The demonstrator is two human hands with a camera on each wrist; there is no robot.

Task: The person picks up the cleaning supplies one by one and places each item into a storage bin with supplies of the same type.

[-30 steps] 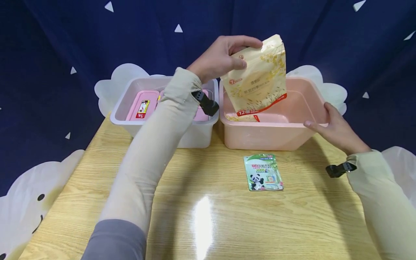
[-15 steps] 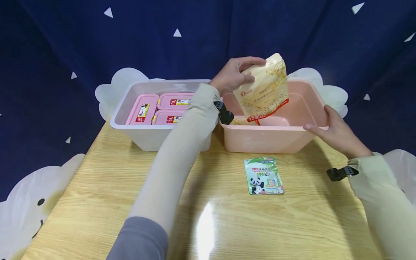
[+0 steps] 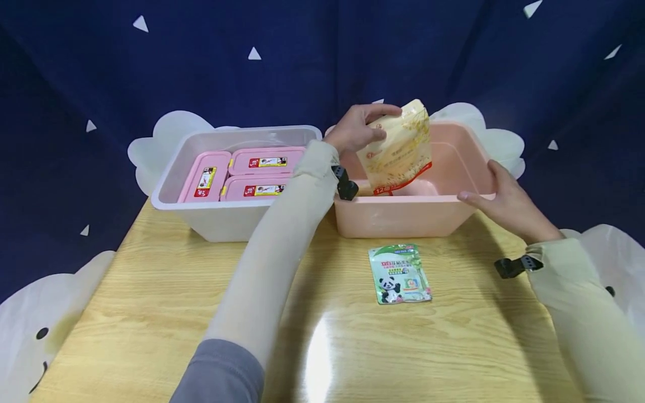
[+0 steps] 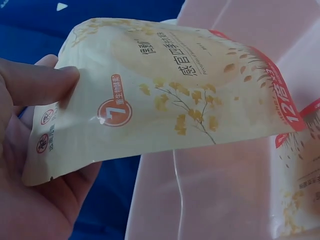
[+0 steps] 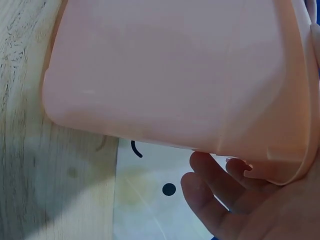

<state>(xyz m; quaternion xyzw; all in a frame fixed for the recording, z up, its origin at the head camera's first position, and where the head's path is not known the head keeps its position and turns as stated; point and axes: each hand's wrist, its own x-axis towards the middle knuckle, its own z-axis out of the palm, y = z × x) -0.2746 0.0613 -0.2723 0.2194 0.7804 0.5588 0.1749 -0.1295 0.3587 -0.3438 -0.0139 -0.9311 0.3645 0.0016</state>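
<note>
My left hand (image 3: 355,129) pinches the top edge of a cream-coloured pouch (image 3: 400,148) with yellow plant prints and a red bottom band. It hangs tilted, its lower end inside the pink plastic bin (image 3: 393,219). A second pouch of like print (image 4: 302,185) lies in that bin, mostly hidden in the head view. At the bin's front right corner, my right hand (image 3: 514,204) holds the rim; in the right wrist view its fingers (image 5: 215,175) lie against the outer wall. On the table before the bin lies a green panda sachet (image 3: 401,274).
Left of the pink bin stands a whitish bin (image 3: 221,221) with pink-lidded boxes (image 3: 204,177) in it. Both bins sit toward the back of the wooden table (image 3: 151,302). A dark blue curtain (image 3: 201,67) hangs behind, with white cloud shapes (image 3: 178,126) near the bins.
My left hand has come down with the cream pouch, lowering it further into the pink bin, and moved off the whitish bin. The right hand stays on the rim. The view has shifted slightly.
</note>
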